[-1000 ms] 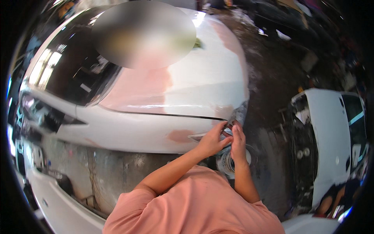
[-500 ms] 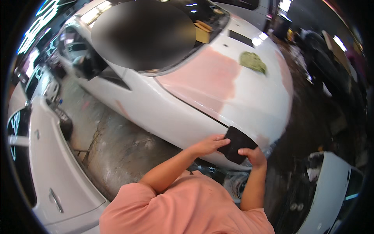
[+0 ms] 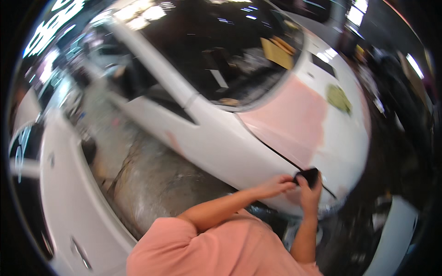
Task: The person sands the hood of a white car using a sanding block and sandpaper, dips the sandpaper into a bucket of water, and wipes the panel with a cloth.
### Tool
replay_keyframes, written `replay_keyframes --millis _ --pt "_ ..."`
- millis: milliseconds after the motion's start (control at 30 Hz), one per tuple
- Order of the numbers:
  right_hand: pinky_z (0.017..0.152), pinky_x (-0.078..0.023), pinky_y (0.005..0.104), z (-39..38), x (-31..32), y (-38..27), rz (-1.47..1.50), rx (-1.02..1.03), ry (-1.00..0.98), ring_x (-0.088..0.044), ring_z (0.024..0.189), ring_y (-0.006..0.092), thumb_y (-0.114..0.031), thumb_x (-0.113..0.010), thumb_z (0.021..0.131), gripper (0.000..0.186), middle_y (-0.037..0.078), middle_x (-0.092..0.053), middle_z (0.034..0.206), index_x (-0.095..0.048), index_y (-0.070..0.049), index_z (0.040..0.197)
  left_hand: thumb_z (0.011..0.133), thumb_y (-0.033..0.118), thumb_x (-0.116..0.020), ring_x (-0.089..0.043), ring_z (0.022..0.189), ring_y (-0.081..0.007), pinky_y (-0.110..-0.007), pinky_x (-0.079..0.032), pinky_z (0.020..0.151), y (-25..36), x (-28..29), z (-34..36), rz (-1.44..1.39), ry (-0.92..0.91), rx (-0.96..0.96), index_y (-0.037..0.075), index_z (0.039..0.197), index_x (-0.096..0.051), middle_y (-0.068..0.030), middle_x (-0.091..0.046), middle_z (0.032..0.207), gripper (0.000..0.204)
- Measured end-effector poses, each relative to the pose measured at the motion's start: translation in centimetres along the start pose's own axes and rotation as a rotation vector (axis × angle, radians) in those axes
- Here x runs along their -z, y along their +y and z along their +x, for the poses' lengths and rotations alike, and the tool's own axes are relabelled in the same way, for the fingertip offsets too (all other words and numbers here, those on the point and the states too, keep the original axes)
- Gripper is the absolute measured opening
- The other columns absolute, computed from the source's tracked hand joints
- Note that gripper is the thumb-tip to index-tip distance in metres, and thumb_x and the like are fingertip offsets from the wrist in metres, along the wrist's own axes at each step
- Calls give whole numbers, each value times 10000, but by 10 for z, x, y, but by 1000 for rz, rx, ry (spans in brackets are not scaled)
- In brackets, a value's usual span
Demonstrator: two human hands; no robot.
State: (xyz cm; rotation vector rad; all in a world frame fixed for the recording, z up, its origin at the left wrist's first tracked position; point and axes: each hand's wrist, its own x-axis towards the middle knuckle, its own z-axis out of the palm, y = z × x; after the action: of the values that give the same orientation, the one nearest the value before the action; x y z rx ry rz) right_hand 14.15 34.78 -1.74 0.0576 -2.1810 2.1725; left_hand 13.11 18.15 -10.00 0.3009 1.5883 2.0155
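A black sheet that looks like sandpaper [image 3: 308, 177] is folded small between my hands, above the fender's seam with the hood on a white car [image 3: 212, 126]. My right hand [image 3: 311, 195] grips it from the near right side, thumb on top. From the left, my left hand [image 3: 277, 185] pinches its edge with closed fingers; motion blur softens the fingertips. Beneath lies the car's white front corner, with a smooth pinkish patch [image 3: 287, 117] covering much of the hood's near part. A crumpled green cloth [image 3: 338, 98] rests farther up the hood.
A second white car [image 3: 78, 193] stands at the left, across a stained concrete floor [image 3: 152, 184]. A loose white body panel [image 3: 393, 234] is at the lower right. Dark clutter [image 3: 400, 87] fills the far right. Cardboard pieces [image 3: 277, 53] show at the windshield.
The black sheet, spread flat between both hands half a second ago, is now folded into a smaller piece. My view has shifted, so the car sits lower and farther right.
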Motion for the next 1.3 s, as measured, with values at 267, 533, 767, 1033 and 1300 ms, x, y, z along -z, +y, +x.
replay_keyframes --millis 267,533,767,1033,1300 --pt "828 -463 472 32 52 31 -1024 566 232 -646 926 336 -326 -804 921 361 101 -651 959 -625 -65 1093 1084 187 -632 -653 1065 -129 -285 -520 942 60 105 -66 456 615 -323 58 1275 -706 -51 -735 1199 242" --pt "833 -458 452 54 48 56 -1124 689 88 -631 933 292 -435 -785 909 440 81 -632 981 -635 -76 1115 1044 197 -692 -509 1382 -319 -433 -407 1146 194 273 -117 1570 1221 -741 63 1341 -685 -130 -620 1452 325" --pt "890 -456 448 71 30 77 -1096 771 68 -611 961 275 -363 -784 899 382 77 -598 1029 -612 -98 1113 1077 357 -621 -410 1485 -331 -474 -284 1230 193 320 -101 1788 1316 -757 92 1427 -631 -110 -539 1552 439" --pt "910 -468 457 77 10 78 -1095 884 60 -611 986 268 -116 -680 837 286 52 -592 1004 -593 -119 1109 1085 374 -593 -390 1519 -332 -480 -283 1243 190 327 -99 1851 1295 -649 97 1458 -609 -116 -525 1573 465" --pt "838 -463 460 63 107 108 -1176 795 86 -603 927 273 -433 -766 919 405 57 -595 995 -591 -116 1099 1073 324 -599 -437 1486 -340 -477 -320 1233 191 322 -102 1826 1280 -634 93 1439 -617 -113 -538 1563 433"
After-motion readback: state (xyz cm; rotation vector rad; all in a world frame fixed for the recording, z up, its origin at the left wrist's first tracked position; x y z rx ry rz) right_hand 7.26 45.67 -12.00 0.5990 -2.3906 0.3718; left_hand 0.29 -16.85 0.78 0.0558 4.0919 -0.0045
